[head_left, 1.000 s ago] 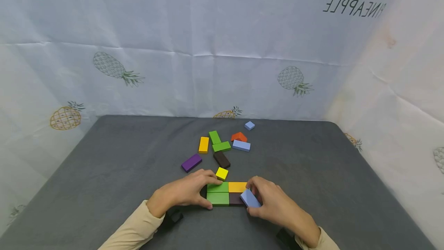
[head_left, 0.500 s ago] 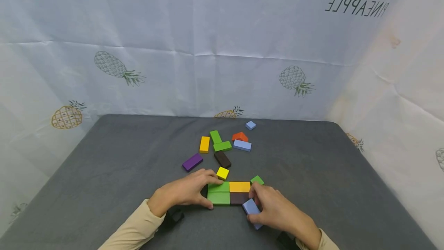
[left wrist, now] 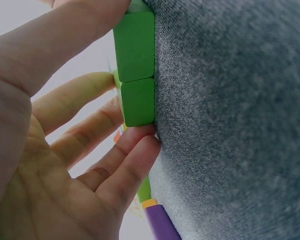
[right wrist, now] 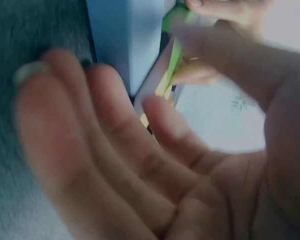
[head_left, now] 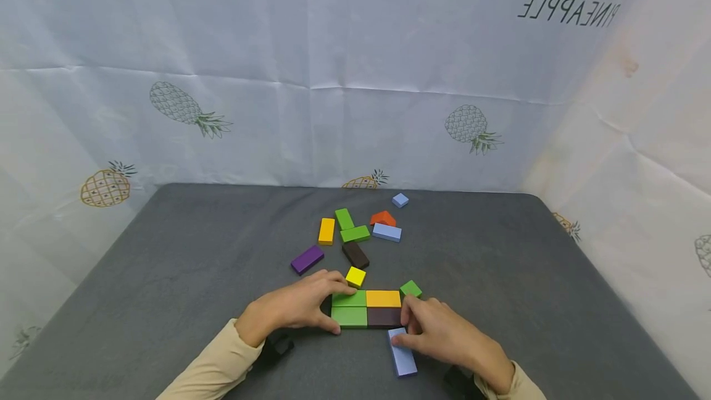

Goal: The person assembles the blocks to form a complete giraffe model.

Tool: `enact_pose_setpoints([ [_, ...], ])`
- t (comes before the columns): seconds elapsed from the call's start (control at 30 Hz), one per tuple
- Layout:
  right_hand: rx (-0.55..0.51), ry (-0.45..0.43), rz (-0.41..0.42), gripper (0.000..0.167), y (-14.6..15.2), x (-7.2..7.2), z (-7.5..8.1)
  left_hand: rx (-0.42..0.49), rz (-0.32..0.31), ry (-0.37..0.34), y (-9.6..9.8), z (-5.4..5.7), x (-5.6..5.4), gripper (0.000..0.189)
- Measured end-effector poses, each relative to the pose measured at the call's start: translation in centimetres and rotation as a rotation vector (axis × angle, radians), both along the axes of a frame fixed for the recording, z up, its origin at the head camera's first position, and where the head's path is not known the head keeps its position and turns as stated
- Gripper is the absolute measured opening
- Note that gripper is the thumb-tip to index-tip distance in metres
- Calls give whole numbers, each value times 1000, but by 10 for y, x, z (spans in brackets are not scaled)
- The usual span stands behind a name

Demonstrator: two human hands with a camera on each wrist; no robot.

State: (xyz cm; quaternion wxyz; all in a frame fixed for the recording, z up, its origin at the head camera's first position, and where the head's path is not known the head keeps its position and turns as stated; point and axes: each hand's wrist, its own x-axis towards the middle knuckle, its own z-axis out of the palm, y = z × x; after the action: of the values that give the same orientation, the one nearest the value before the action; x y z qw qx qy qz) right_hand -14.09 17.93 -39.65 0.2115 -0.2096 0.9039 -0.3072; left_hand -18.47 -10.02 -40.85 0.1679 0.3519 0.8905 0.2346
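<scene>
My left hand (head_left: pixel 302 301) grips the left end of two green blocks (head_left: pixel 350 318), thumb at the front and fingers behind. In the left wrist view, the ends of these green blocks (left wrist: pixel 136 47) sit between thumb and fingers. An orange-yellow block (head_left: pixel 383 299) and a dark brown block (head_left: pixel 382 318) adjoin them on the right, forming a rectangle. My right hand (head_left: pixel 444 331) is at the rectangle's right end, fingers loosely bent. Its thumb overlaps a light blue block (head_left: pixel 404 360) lying on the table; contact is unclear. A small green block (head_left: pixel 411 289) lies just behind that hand.
Beyond the rectangle lie a yellow block (head_left: pixel 355 276), a dark block (head_left: pixel 355 255), a purple block (head_left: pixel 307 260), and several others, including an orange-red piece (head_left: pixel 383 219). The grey table (head_left: pixel 222 252) ends at a pineapple-print cloth (head_left: pixel 333 134).
My right hand has brought the light blue block from the dark brown block's right end toward the front and loosened its hold. The small green block has come into view. My left hand stays put.
</scene>
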Motion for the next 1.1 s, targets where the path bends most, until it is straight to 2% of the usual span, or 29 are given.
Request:
enact_pose_setpoints([
  [0.17, 11, -44, 73, 47, 7, -2, 3, 1, -4, 3, 0, 0, 0, 61],
  [0.3, 33, -72, 106, 51, 10, -5, -2, 0, -3, 1, 0, 0, 0, 61],
  [0.53, 17, -132, 62, 50, 5, -7, -1, 1, 0, -6, 0, 0, -1, 61],
  [0.93, -16, -65, 24, 41, 4, -9, -4, -2, 2, -9, 0, 1, -1, 61],
  [1.1, -60, 2, 41, 32, 5, -11, -6, -3, -1, -5, 0, 1, 0, 62],
])
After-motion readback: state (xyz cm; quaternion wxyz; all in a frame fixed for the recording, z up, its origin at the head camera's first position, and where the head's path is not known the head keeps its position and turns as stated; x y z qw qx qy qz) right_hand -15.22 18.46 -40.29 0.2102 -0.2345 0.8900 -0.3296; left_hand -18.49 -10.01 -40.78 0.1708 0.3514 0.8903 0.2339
